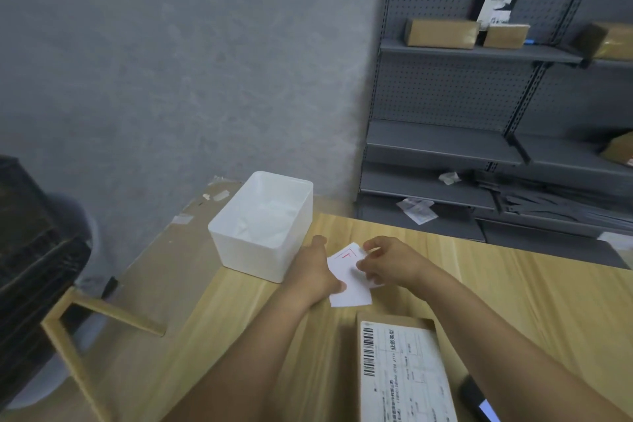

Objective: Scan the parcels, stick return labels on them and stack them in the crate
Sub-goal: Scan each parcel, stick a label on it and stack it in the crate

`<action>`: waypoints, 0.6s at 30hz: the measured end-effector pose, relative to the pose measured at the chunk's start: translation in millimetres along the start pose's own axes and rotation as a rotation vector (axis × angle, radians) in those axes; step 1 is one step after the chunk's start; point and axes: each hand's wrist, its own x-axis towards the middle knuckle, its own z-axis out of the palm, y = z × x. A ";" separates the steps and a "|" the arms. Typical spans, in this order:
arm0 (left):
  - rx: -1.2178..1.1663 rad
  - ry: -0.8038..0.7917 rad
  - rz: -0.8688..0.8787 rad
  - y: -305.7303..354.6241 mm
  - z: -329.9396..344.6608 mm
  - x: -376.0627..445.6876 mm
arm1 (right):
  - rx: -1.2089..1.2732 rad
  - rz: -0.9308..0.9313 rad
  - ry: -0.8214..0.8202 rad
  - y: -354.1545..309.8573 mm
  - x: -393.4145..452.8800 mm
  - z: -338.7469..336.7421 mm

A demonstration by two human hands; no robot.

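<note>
Centrally, in the head view, both hands meet over a wooden bench (513, 284). Left hand (317, 276) pinches a white label sheet (351, 288) with red print by its left edge; right hand (387, 262) pinches the sheet's upper right edge between curled fingers (371, 245). Just left stands a white plastic crate (263, 250). Lower right, a cardboard parcel (404, 373) with a barcoded label lies flat beside a dark phone (478, 401).

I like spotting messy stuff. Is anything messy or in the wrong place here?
Yes: crumpled papers lie loose on the bottom grey shelves. On the table, both hands hold a label sheet.
</note>
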 end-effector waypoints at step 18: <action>-0.353 0.124 0.043 7.3 -18.3 -17.2 | 0.084 -0.122 0.149 4.2 -23.1 -10.9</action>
